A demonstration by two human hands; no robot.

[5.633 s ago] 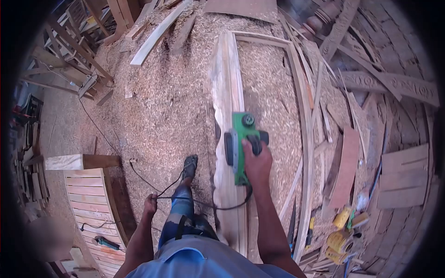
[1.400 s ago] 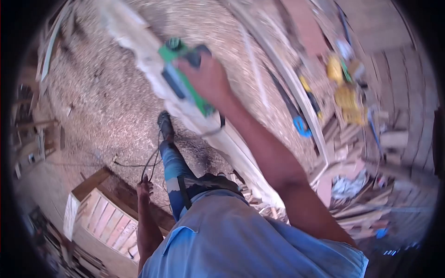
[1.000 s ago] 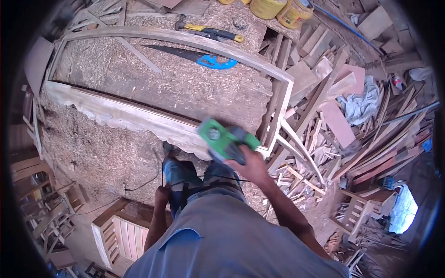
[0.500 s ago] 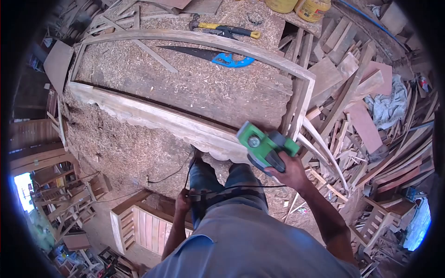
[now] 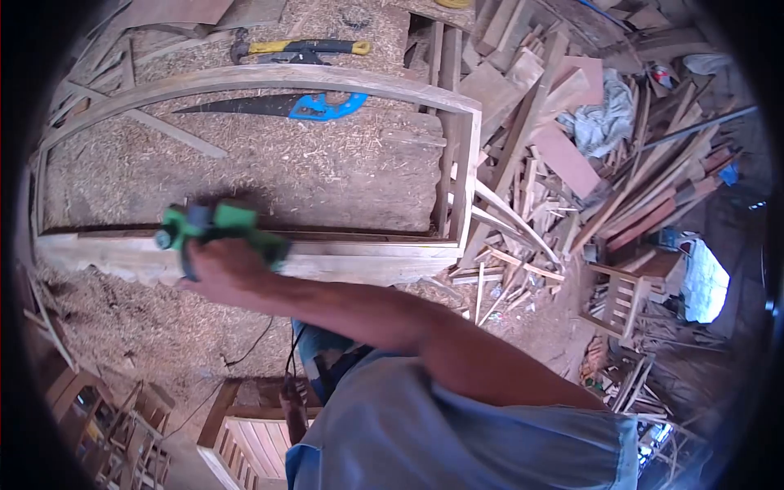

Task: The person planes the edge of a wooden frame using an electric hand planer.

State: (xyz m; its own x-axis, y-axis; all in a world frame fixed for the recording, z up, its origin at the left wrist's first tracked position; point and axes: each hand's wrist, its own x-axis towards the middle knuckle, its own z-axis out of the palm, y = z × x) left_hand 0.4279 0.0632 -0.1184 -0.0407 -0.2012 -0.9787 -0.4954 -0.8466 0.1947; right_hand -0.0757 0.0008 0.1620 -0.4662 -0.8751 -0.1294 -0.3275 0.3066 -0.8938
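Observation:
My right hand [image 5: 222, 265] is wrapped round a green electric hand planer [image 5: 237, 217], slightly blurred by motion. The planer sits over the near rail [image 5: 367, 265] of an arched wooden frame, towards its left end. That rail's lower edge is scalloped. Down by my legs, my left hand [image 5: 292, 395] is closed round a black power cord [image 5: 291, 355]. Inside the frame lies a handsaw [image 5: 327, 107] with a blue handle. Beyond the arched far rail [image 5: 269, 75] rests a hammer [image 5: 310, 47] with a yellow and black handle.
Wood shavings cover the workbench [image 5: 343, 180] and the floor. Offcuts and boards [image 5: 563, 159] are heaped on the right, with a pale cloth [image 5: 600, 118] among them. A slatted wooden piece [image 5: 253, 441] stands near my left side.
My right hand has carried the planer leftward along the near rail, from its right end towards its left. The view has shifted to the right. My left hand stays on the cord.

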